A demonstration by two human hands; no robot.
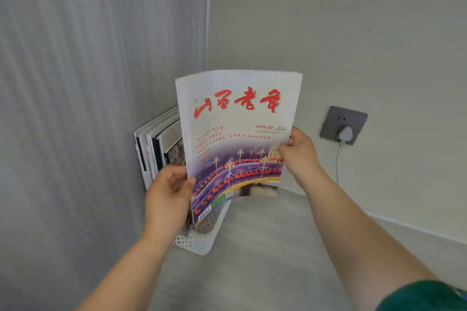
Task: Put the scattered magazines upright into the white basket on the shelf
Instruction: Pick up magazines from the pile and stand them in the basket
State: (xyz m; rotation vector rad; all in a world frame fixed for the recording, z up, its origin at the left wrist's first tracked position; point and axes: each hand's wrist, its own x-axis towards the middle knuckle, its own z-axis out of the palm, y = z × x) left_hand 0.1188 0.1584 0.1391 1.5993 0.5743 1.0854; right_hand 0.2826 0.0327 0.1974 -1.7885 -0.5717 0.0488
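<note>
A white magazine (235, 118) with red title characters and a purple street picture stands upright in both my hands. My left hand (168, 195) grips its lower left edge. My right hand (299, 152) pinches its right edge. Its bottom corner dips into the white perforated basket (202, 242), which sits on the grey shelf surface against the left panel. Several other magazines (158, 144) stand upright in the basket behind the held one, leaning on the panel. Most of the basket is hidden by the magazine and my left hand.
A ribbed grey panel (75, 108) closes the left side. The back wall carries a grey socket (343, 125) with a white plug and cable (338, 164) hanging down. The grey shelf surface (265, 247) stretches to the right of the basket.
</note>
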